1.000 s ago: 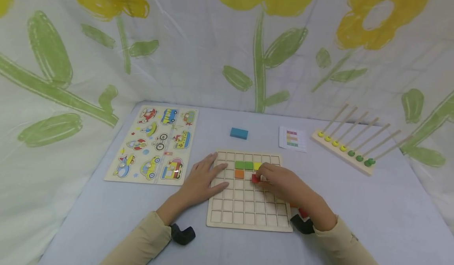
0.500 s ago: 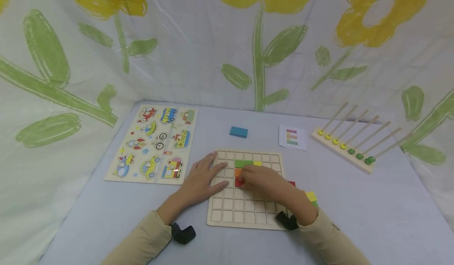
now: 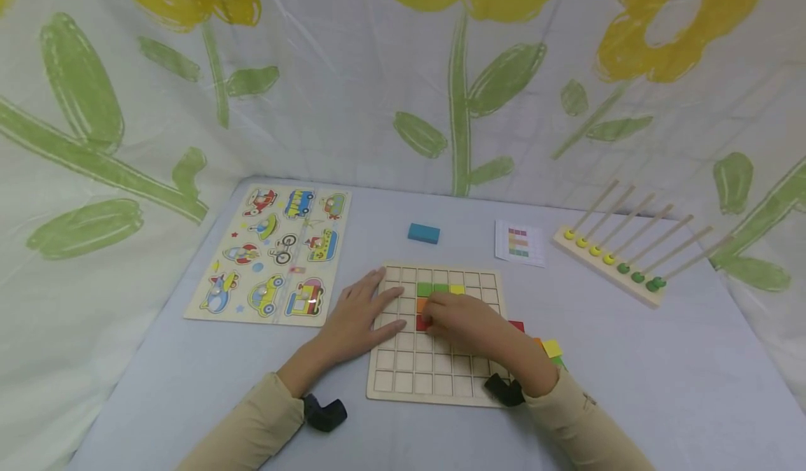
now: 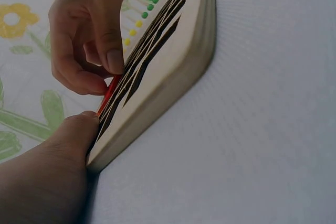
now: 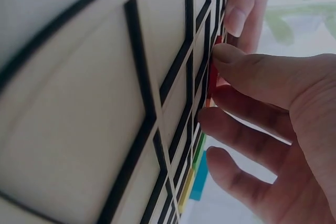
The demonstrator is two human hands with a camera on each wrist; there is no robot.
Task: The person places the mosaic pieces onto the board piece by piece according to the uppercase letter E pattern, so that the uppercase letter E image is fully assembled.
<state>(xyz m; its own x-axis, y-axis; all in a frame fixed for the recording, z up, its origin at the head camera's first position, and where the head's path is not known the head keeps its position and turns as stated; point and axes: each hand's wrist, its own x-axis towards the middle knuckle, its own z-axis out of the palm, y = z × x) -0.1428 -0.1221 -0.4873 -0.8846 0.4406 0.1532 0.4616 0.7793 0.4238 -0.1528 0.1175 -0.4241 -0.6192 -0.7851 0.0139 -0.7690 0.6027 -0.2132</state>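
A wooden grid board (image 3: 434, 384) lies in front of me. My left hand (image 3: 357, 315) rests on its left edge, fingers spread. My right hand (image 3: 472, 325) reaches over the board and pinches a red square tile (image 3: 422, 322) between thumb and fingers, at a cell right below an orange tile (image 3: 420, 306). In the right wrist view the red tile (image 5: 213, 74) stands close against the grid under the thumb. Along the row above sit two green tiles (image 3: 433, 290) and a yellow tile (image 3: 457, 290). My right hand hides some cells behind it.
Loose tiles, including a yellow one (image 3: 552, 348), lie beside the board's right edge, partly under my forearm. Behind the board are a blue block (image 3: 424, 233) and a pattern card (image 3: 520, 244). A vehicle puzzle (image 3: 267, 257) lies left; a bead rack (image 3: 607, 264) stands right.
My right hand has moved left across the board with the red tile, bringing it to the cell below the orange tile. My left hand has stayed in place.
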